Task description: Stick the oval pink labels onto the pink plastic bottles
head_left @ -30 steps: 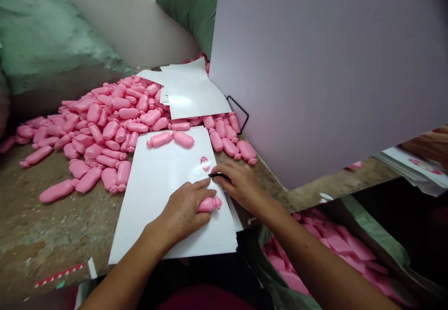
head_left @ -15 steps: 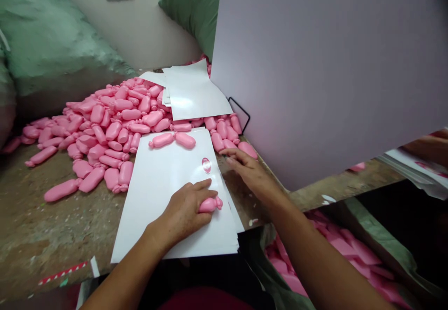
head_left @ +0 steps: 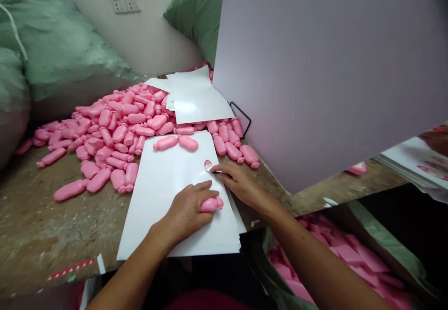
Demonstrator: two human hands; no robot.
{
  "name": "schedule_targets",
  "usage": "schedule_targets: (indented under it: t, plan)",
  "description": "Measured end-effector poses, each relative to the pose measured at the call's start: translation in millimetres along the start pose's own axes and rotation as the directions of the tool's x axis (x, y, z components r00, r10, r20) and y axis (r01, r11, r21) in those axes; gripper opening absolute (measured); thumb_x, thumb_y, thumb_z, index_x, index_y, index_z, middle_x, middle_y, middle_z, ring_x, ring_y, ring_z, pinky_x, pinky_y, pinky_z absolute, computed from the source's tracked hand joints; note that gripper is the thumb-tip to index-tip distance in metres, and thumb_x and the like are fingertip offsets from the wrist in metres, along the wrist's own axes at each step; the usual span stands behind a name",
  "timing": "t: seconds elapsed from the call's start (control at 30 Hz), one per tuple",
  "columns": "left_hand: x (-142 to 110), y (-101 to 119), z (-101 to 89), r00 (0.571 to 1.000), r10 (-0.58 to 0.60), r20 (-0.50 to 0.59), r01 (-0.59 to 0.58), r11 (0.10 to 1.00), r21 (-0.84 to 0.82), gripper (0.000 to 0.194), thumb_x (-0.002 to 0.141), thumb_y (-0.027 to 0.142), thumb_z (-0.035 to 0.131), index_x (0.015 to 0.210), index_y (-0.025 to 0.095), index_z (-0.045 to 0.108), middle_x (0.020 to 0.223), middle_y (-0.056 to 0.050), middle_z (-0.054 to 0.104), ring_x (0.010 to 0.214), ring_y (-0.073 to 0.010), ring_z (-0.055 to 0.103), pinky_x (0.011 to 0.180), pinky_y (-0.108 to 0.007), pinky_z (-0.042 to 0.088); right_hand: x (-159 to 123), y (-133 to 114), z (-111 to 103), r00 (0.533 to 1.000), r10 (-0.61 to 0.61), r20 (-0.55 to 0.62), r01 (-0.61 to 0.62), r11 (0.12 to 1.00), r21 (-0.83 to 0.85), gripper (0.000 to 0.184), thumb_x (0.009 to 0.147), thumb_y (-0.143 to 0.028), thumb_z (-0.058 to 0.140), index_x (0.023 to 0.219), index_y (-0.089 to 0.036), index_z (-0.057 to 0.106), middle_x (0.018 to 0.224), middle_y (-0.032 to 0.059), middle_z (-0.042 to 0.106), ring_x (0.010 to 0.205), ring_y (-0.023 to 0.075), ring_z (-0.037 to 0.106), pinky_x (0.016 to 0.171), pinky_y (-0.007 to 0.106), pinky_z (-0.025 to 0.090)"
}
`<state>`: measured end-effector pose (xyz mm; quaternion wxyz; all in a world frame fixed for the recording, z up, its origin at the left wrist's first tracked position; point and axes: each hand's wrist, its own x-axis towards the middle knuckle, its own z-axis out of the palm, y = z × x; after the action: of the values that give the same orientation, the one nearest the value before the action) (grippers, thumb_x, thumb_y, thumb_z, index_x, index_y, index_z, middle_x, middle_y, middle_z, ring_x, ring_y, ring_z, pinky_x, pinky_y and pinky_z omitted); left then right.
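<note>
My left hand (head_left: 191, 206) rests on a stack of white sheets (head_left: 164, 179), its fingers closed round a pink sausage-shaped plastic piece (head_left: 210, 204) with a knobbed end. Between the fingers of my right hand (head_left: 238, 181) is a thin dark pointed tool (head_left: 222, 174); its exact kind is too small to make out. The tool's tip meets the lower edge of a small oval pink-and-white sticker (head_left: 207, 164) on the top sheet. Two more pink pieces (head_left: 188, 143) lie end to end at the sheet's far edge.
A large heap of pink pieces (head_left: 115, 128) covers the table's (head_left: 28, 226) back left. Loose white sheets (head_left: 196, 95) lie over it. Green sacks (head_left: 63, 44) lean behind. A tall pale panel (head_left: 315, 76) stands at right, and an open sack of pink pieces (head_left: 350, 254) sits below.
My right hand has moved down and left, bringing the dark tool to the sticker. My left hand stays on the pink piece. The camera view has shifted slightly.
</note>
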<state>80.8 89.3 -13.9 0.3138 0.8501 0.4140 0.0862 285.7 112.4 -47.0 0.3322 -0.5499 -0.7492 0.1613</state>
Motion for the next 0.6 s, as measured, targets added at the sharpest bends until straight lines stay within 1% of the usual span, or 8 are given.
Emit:
schedule_targets:
  t: [0.13,0.23,0.27,0.33,0.4,0.43,0.53,0.6]
  plan:
    - [-0.4,-1.8,-1.2,1.000,-0.019,-0.019,0.017,0.994,-0.108,0.047,0.076,0.015,0.060,0.121,0.018,0.070,0.148,-0.015,0.055,0.130,-0.0330,0.055,0.111,-0.048,0.039,10.1,2.8,-13.4,0.985,0.143,-0.102,-0.123,0.977,0.176,0.030,0.098,-0.026,0.044,0.116,-0.022,0.067,0.108,0.0059,0.073,0.092,0.0192,0.069,0.081,0.034,0.055]
    - [-4.8,0.2,-9.3,0.987,-0.142,-0.070,0.100,0.901,-0.422,0.038,0.075,0.020,0.066,0.112,0.019,0.072,0.134,-0.012,0.066,0.124,-0.0313,0.060,0.110,-0.047,0.040,6.6,-8.5,-22.3,0.968,0.195,-0.161,-0.148,0.954,0.262,0.032,0.099,-0.032,0.043,0.123,-0.024,0.063,0.116,0.0064,0.070,0.102,0.0202,0.066,0.089,0.036,0.052]
    - [-7.4,1.4,-13.0,0.975,-0.210,-0.068,0.134,0.808,-0.574,0.037,0.076,0.024,0.069,0.112,0.019,0.072,0.127,-0.011,0.070,0.121,-0.0308,0.061,0.109,-0.047,0.041,2.6,-15.1,-23.0,0.969,0.185,-0.163,-0.133,0.949,0.286,0.031,0.098,-0.032,0.045,0.122,-0.025,0.063,0.118,0.0059,0.069,0.105,0.0207,0.065,0.092,0.036,0.051]
    - [-14.2,4.0,-20.2,0.949,-0.313,-0.049,0.130,0.524,-0.841,0.040,0.076,0.034,0.075,0.113,0.019,0.072,0.120,-0.010,0.072,0.118,-0.0302,0.063,0.107,-0.046,0.043,-9.1,-30.6,-20.7,0.982,0.115,-0.148,-0.066,0.952,0.300,0.029,0.097,-0.030,0.048,0.119,-0.027,0.067,0.114,0.0055,0.070,0.105,0.0218,0.064,0.093,0.037,0.050]
    - [-22.4,5.9,-25.3,0.938,-0.346,-0.031,0.056,0.239,-0.969,0.040,0.073,0.036,0.079,0.108,0.018,0.073,0.118,-0.011,0.073,0.119,-0.0298,0.063,0.108,-0.046,0.043,-23.0,-46.4,-15.2,0.998,0.004,-0.070,0.013,0.970,0.244,0.030,0.097,-0.028,0.049,0.118,-0.029,0.070,0.100,0.0061,0.069,0.092,0.0218,0.065,0.084,0.037,0.051]
    - [-26.9,6.1,-26.7,0.933,-0.357,-0.035,0.014,0.133,-0.991,0.038,0.070,0.034,0.082,0.103,0.018,0.074,0.116,-0.010,0.073,0.118,-0.0291,0.064,0.109,-0.045,0.043,-29.9,-53.2,-12.4,0.999,-0.041,-0.009,0.042,0.979,0.201,0.032,0.097,-0.027,0.048,0.119,-0.030,0.071,0.092,0.0061,0.067,0.083,0.0211,0.064,0.078,0.036,0.051]
    - [-41.2,4.3,-26.7,0.902,-0.432,-0.009,-0.039,-0.061,-0.997,0.032,0.064,0.029,0.085,0.092,0.017,0.076,0.104,-0.009,0.076,0.109,-0.0266,0.068,0.109,-0.045,0.044,-45.2,-66.0,-7.4,0.984,-0.091,0.152,0.063,0.982,0.179,0.035,0.097,-0.027,0.048,0.121,-0.032,0.072,0.078,0.0043,0.062,0.068,0.0193,0.059,0.067,0.034,0.049]
    - [-51.1,2.8,-24.2,0.877,-0.480,0.013,-0.053,-0.124,-0.991,0.031,0.063,0.027,0.085,0.092,0.017,0.076,0.103,-0.008,0.076,0.105,-0.0251,0.070,0.108,-0.045,0.046,-48.7,-68.9,-7.7,0.986,-0.028,0.164,-0.022,0.955,0.295,0.030,0.094,-0.032,0.056,0.120,-0.031,0.071,0.082,0.0032,0.064,0.073,0.0195,0.061,0.070,0.034,0.051]
